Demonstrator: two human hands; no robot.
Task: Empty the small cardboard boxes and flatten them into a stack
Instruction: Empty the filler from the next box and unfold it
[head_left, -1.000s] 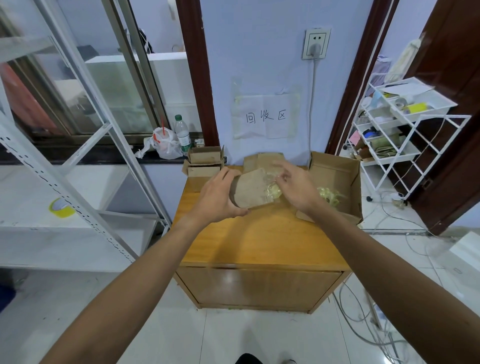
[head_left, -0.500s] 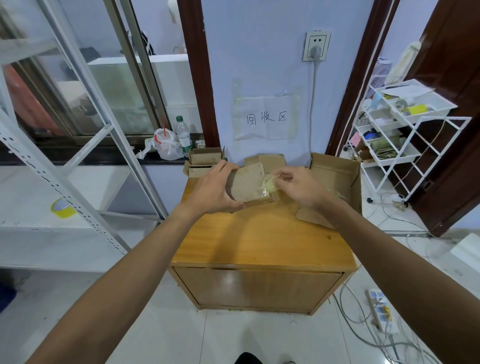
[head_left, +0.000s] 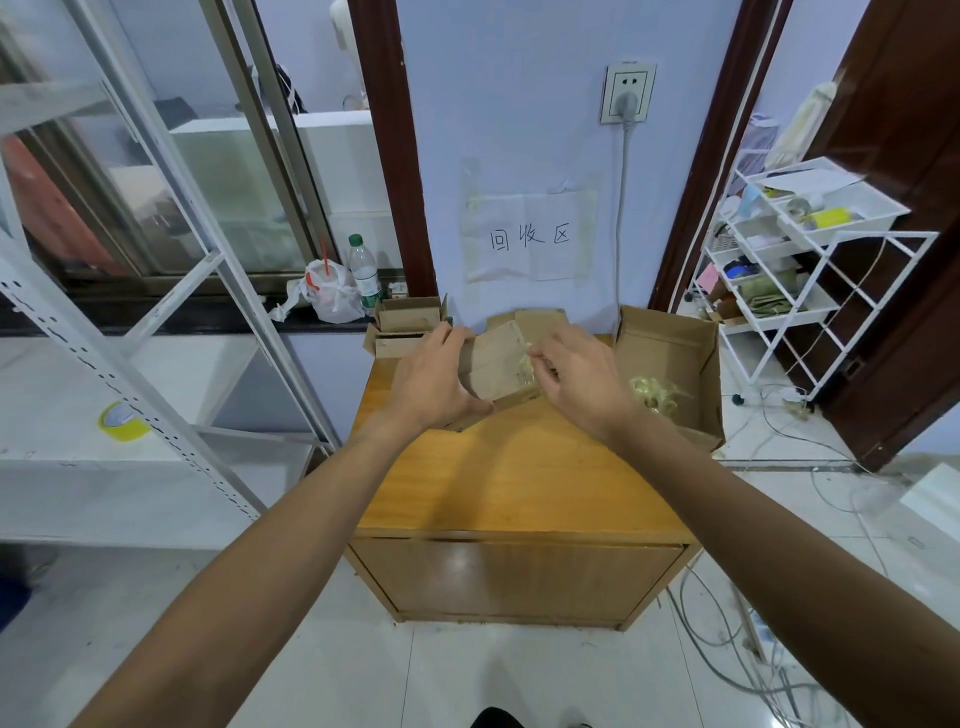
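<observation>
We've got 1 small cardboard box lifted just above the far end of the bench. Left hand wraps its left side, fingers clamped on the box. Right hand pinches yellowish tape at the box's right edge, fingers together on it. Box looks light and thin-walled, so it'll probably crush if squeezed; best held by the edges and corners. Tape looks sticky and stretchy, likely to tear.

Right of the held box sits a big open carton w/ a wad of tape inside. Left of it, 2 more small boxes near the bench's far-left corner. Near half of the bench is bare, so there's room to flatten and stack there.
</observation>
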